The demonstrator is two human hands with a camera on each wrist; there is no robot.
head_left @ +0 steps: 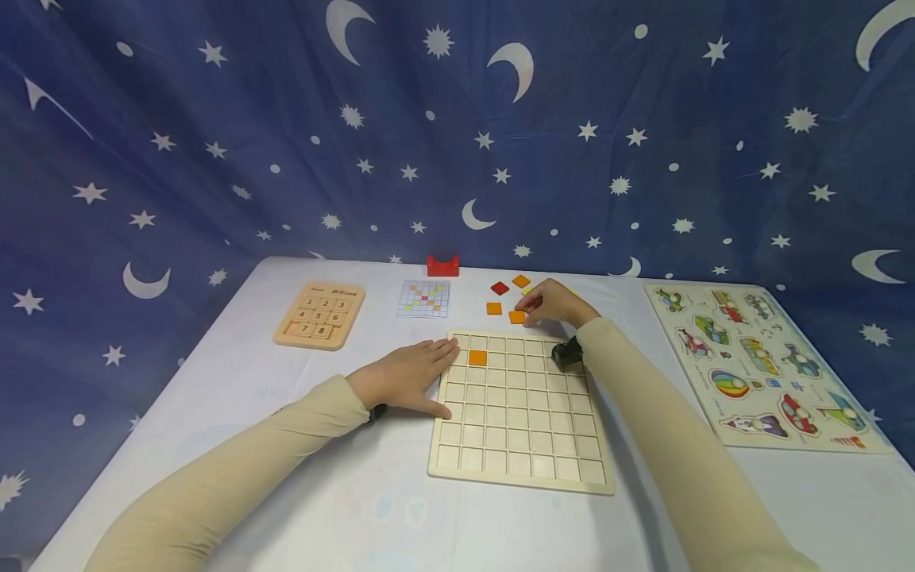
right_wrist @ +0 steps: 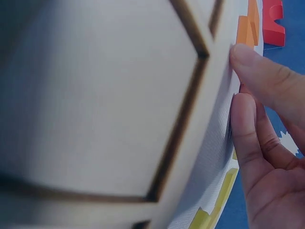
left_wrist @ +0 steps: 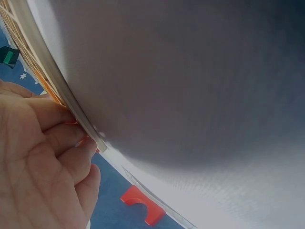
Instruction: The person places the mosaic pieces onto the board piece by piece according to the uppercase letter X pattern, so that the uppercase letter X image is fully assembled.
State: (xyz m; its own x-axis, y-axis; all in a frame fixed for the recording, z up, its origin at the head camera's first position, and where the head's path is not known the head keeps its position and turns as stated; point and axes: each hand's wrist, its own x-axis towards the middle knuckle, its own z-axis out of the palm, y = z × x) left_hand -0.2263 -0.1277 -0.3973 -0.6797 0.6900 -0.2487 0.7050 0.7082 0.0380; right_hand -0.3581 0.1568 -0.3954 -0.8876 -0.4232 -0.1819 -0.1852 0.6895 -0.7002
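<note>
My left hand lies with fingers spread at the left edge of a pale wooden grid board; fingertips and thumb rest on the rim. In the left wrist view its fingers are against the board's edge. One orange square tile sits in a cell near the board's far left corner. Beyond the far edge, my right hand reaches down to another orange tile, fingertips right at its side. The right wrist view shows a gap between thumb and finger, with orange tiles by the upper fingertip.
Loose tiles, red and orange, lie behind; yellow tiles are partly hidden by my right hand. A coloured pattern card, a red stand and a number puzzle stand left. A picture puzzle board lies right.
</note>
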